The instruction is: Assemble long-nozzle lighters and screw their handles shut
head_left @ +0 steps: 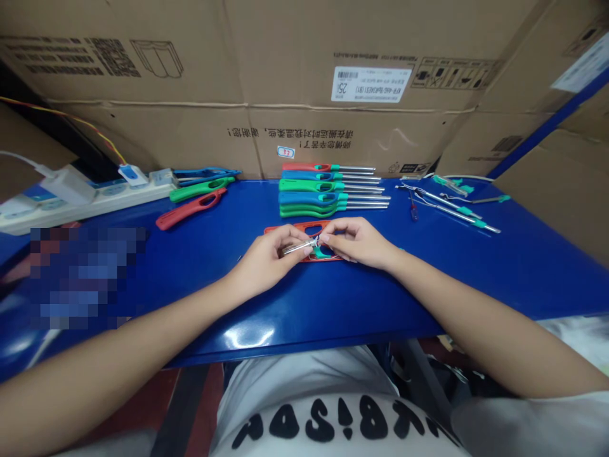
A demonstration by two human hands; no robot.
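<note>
A: Head view. Where's the clear tube (299,247)?

B: Between the two hands, over the blue surface (333,301), in front of the white shirt (309,374). Left hand (261,263) has it: thumb on the near side, other fingers on the far side, pinching.

A: Long axis?

B: Roughly sideways. Left end a little nearer the shirt, right end a little farther off, aimed at the right hand (361,243).

A: Right fingers?

B: Drawn close together at the tube's right end, a small white bit (317,240) there. Cannot tell if they pinch it or only touch.

A: Nearer hand?

B: Left, its fingers wrap the tube. Right is at the tip only. From the right fingertips the tube lies leftward, a shade toward the shirt. My judgement: that line, tube end to fingertips, is what matters.

A: Underneath?

B: Red case (303,225) on the surface, partly hidden by both hands, green piece (320,252) within its outline. Runs sideways too. Whether tube and case touch, cannot tell.

A: Farther out?

B: Lighters (309,197) in a row beyond the hands; metal rods (457,204) and a screwdriver (413,212) off right.
</note>
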